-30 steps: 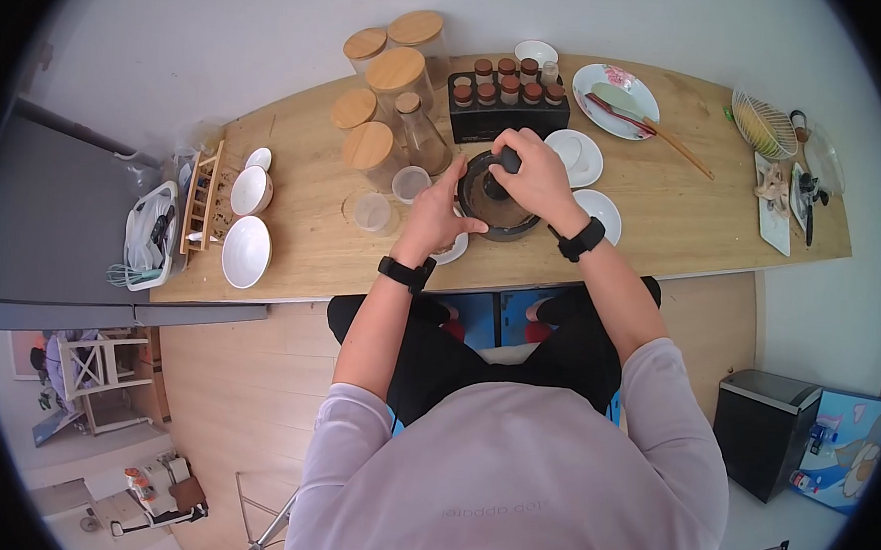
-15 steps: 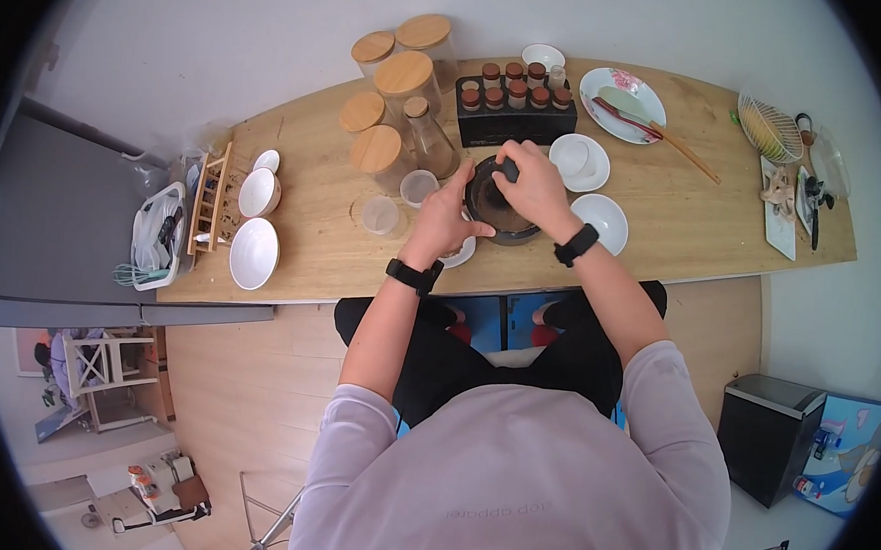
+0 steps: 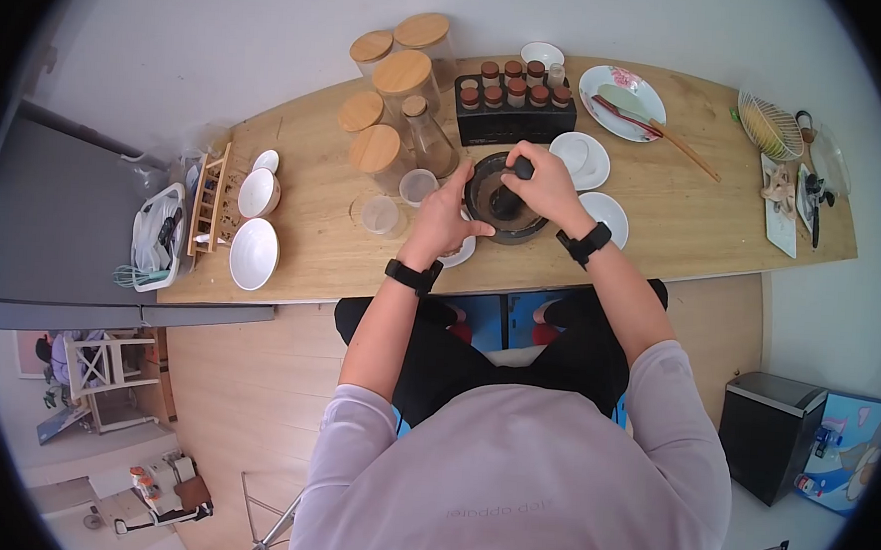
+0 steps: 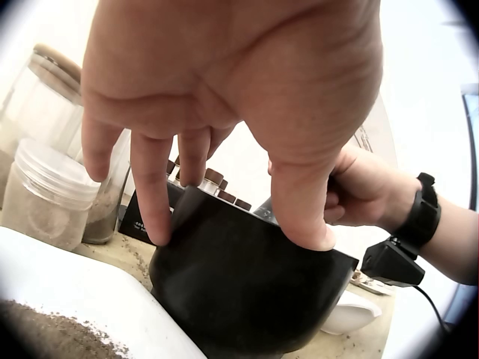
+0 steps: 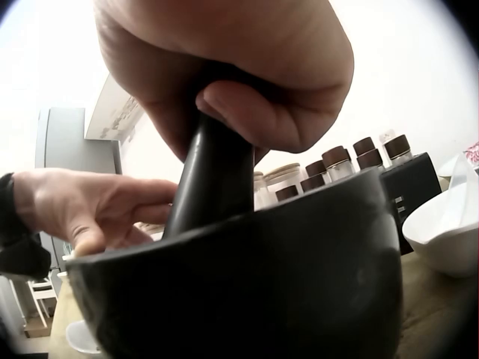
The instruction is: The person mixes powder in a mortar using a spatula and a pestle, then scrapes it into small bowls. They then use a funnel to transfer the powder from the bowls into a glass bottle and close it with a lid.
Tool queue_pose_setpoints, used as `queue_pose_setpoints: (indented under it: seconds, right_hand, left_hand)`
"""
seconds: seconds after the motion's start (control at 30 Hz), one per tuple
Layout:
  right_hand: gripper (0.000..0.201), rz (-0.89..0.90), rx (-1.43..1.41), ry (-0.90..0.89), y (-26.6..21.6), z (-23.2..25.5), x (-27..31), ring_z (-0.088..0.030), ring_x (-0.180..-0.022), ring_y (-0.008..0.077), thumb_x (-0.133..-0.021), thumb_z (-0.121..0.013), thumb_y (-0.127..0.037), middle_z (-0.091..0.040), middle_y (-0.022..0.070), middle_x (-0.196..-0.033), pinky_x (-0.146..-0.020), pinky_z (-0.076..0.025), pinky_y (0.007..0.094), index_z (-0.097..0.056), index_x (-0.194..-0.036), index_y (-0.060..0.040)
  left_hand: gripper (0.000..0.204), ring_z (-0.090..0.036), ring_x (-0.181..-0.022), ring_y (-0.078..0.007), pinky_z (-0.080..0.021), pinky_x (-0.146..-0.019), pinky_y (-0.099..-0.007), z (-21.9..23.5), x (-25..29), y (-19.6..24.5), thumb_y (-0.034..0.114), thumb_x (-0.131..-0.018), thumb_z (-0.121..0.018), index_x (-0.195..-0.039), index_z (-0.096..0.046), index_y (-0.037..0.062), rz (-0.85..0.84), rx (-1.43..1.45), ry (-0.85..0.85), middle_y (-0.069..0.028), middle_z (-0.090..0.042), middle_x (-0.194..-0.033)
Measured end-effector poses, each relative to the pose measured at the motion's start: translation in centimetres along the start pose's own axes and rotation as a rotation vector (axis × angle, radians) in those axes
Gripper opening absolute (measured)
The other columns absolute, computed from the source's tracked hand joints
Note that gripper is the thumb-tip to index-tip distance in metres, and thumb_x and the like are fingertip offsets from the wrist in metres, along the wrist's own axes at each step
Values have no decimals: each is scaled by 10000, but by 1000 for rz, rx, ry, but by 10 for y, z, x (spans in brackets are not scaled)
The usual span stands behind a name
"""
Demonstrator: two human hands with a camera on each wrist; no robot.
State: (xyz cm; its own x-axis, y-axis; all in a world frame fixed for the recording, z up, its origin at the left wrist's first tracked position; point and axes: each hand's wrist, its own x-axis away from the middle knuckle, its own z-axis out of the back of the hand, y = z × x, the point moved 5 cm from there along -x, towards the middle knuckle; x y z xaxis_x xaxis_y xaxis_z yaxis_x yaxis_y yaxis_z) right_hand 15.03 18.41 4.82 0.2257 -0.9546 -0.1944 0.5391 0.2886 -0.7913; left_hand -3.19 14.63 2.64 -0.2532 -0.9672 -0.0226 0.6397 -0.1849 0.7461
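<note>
A black mortar (image 3: 517, 238) with brown ground matter inside stands near the table's front edge. My left hand (image 3: 442, 217) steadies it from the left, fingers spread along its outer wall and thumb over the rim; the left wrist view shows this hand (image 4: 232, 82) spanning the mortar (image 4: 239, 284). My right hand (image 3: 547, 189) grips the top of the black pestle (image 3: 523, 168), whose lower end is in the bowl. In the right wrist view, the fingers of that hand (image 5: 247, 75) wrap the pestle (image 5: 215, 176), which leans within the mortar (image 5: 254, 292).
Behind the mortar is a black rack (image 3: 498, 129) of brown-capped jars. Wooden-lidded canisters (image 3: 377, 150) and a corked bottle (image 3: 429, 147) stand left of it. White dishes (image 3: 605, 219) lie to the right, with a floral plate (image 3: 630, 76) beyond. White bowls (image 3: 253, 253) stand far left.
My right hand and the pestle top have shifted slightly right over the mortar since half a second ago. My left hand keeps its place on the mortar.
</note>
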Motion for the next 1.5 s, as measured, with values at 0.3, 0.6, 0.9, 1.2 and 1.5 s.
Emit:
queue_pose_setpoints:
  seconds: [0.3, 0.6, 0.9, 1.2, 1.5]
  right_hand:
    - [245, -1, 94, 128, 4, 5, 0, -615, -878, 360, -783, -747, -178, -608, 125, -877, -755, -488, 441, -593, -956, -97]
    - [231, 82, 88, 90, -22, 12, 2, -619, -868, 343, -778, -731, -146, -619, 118, -926, -753, -487, 416, -584, -946, -88]
    - [214, 114, 173, 24, -30, 17, 3, -626, -851, 369, -772, -720, -138, -600, 121, -893, -716, -489, 462, -592, -943, -111]
    - [206, 157, 291, -84, -27, 6, 4, -624, -834, 372, -778, -707, -147, -584, 112, -894, -694, -491, 470, -590, -945, -119]
    - [219, 66, 365, -31, -21, 11, 2, -623, -853, 361, -788, -712, -161, -578, 105, -898, -703, -489, 462, -584, -962, -129]
  left_hand:
    - [1126, -659, -1084, -359, -541, -903, -409, 2, -1, 7, 151, -550, -940, -1498, -343, 37, 34, -5, -21, -179, -587, -1365]
    - [1120, -664, -1056, -360, -538, -890, -412, 1, 1, 3, 160, -546, -942, -1494, -355, 46, 19, 13, 4, -170, -611, -1334]
    - [1133, -664, -1045, -363, -518, -904, -421, -1, -1, -1, 196, -537, -946, -1497, -359, 62, -22, -14, 22, -176, -624, -1309]
    - [1147, -625, -1154, -322, -421, -1001, -420, 1, 1, 0, 278, -557, -936, -1499, -327, 41, -60, -64, 19, -186, -624, -1310]
    - [1154, -606, -1191, -325, -408, -1014, -444, 0, 0, -2, 290, -554, -937, -1502, -322, 59, -15, -44, -25, -176, -624, -1314]
